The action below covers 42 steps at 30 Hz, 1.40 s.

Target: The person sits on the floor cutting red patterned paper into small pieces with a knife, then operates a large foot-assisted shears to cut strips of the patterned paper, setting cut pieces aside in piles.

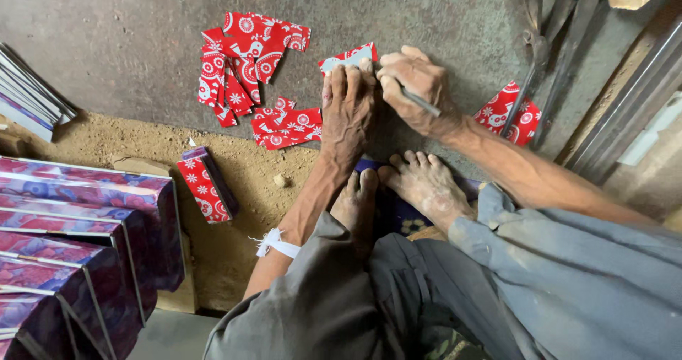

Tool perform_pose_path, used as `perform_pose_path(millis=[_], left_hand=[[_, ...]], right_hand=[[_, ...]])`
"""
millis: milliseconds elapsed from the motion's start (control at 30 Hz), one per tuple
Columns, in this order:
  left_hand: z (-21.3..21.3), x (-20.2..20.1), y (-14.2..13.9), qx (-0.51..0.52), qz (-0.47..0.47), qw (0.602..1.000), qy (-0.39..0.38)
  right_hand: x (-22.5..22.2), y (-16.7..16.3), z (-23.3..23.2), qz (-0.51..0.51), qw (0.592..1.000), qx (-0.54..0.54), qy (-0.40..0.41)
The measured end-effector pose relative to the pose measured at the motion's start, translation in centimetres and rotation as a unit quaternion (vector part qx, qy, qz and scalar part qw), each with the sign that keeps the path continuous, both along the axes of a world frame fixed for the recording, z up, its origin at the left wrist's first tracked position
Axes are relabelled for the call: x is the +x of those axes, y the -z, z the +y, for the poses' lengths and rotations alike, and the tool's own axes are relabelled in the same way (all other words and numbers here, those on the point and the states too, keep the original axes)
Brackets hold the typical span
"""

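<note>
My left hand point(348, 108) lies flat, fingers spread, pressing on a red patterned paper piece point(348, 56) on a grey stone slab point(142, 40). My right hand point(419, 90) is closed around a thin metal blade tool point(420, 103), its tip beside my left fingertips at the paper. Both my bare feet point(405, 189) rest just below the hands on a dark blue patterned sheet point(394, 214).
Cut red patterned paper pieces point(245, 61) lie scattered on the slab, more at the right point(508, 111). A small red-covered box point(204, 184) sits on sandy ground. Purple floral boxes point(78, 239) are stacked at the left. Metal tools point(547, 47) and bars lie at the upper right.
</note>
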<state>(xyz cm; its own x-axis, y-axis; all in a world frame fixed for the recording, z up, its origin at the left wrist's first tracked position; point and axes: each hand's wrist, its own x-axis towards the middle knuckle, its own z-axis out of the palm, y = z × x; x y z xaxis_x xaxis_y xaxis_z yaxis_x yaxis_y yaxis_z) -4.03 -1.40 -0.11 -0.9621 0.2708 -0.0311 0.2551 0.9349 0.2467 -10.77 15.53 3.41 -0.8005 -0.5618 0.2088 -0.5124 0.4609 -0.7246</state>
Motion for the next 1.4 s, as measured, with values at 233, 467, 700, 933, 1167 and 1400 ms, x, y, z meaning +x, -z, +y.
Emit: perform_pose_path(millis=[233,467,700,933,1167,1400], left_hand=[[-0.1,-0.2,-0.4,-0.019,-0.029,0.999,0.007],[-0.3,0.2,-0.3,0.03,0.015,0.999,-0.026],[-0.3,1.1,1.4,0.059,-0.026,0.998,-0.001],[-0.1,1.8,2.5,0.084,-0.033,0.996,0.005],[0.0,1.4,2.2,0.073,-0.032,0.997,-0.008],[-0.5,1.5,1.7,0.084,-0.022,0.996,0.003]], right_hand=[[-1.2,-0.4,1.2,-0.156,0.988,-0.016,0.009],[-10.3,-3.3,-2.0,-0.225,0.96,0.053,-0.156],[-10.4,-1.2,-11.2,-0.239,0.915,0.178,-0.271],[-9.9,0.2,-11.0,-0.142,0.926,0.178,-0.3],[-10.4,-0.5,-11.0,-0.221,0.918,0.188,-0.272],[-10.3,0.3,-11.3,-0.157,0.927,0.177,-0.292]])
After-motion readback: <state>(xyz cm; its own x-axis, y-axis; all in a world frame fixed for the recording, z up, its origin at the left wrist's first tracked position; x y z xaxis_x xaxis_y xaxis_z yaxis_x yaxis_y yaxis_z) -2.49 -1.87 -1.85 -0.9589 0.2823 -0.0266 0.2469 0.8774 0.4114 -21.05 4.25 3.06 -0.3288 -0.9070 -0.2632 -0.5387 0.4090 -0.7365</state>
